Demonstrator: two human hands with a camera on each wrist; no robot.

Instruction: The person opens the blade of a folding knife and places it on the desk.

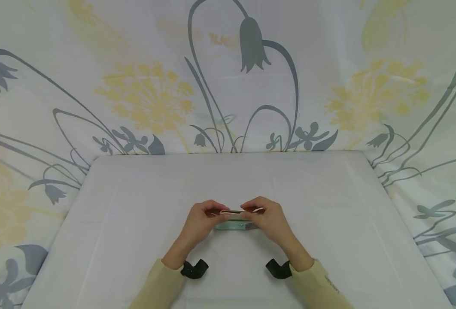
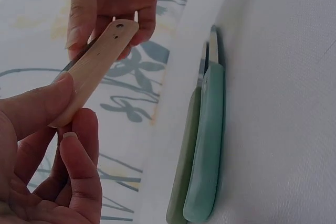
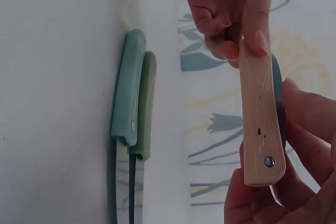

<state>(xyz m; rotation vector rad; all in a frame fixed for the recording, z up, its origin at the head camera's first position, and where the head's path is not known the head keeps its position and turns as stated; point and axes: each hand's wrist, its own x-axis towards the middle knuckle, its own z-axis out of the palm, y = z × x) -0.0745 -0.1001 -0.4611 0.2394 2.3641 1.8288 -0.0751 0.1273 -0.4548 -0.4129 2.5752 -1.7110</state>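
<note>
A folding knife with a beige handle (image 3: 260, 114) is held level between both hands, above the table. The dark edge of its blade (image 3: 278, 77) shows along one side of the handle; it looks folded in. My left hand (image 1: 199, 219) pinches one end between thumb and fingers. At the riveted end, my right hand (image 1: 270, 219) grips with curled fingers, its thumb at the blade side. Below the hands, a teal-handled knife (image 2: 206, 145) lies on the table with its blade out. Beside it rests a green-handled knife (image 2: 184, 166), also with its blade out.
A white-covered table (image 1: 135, 184) stretches around the hands. Behind and at both sides hangs a flower-patterned cloth (image 1: 220, 86). Black straps or mounts (image 1: 195, 269) stick out from the wrists near the sleeves (image 1: 156, 283).
</note>
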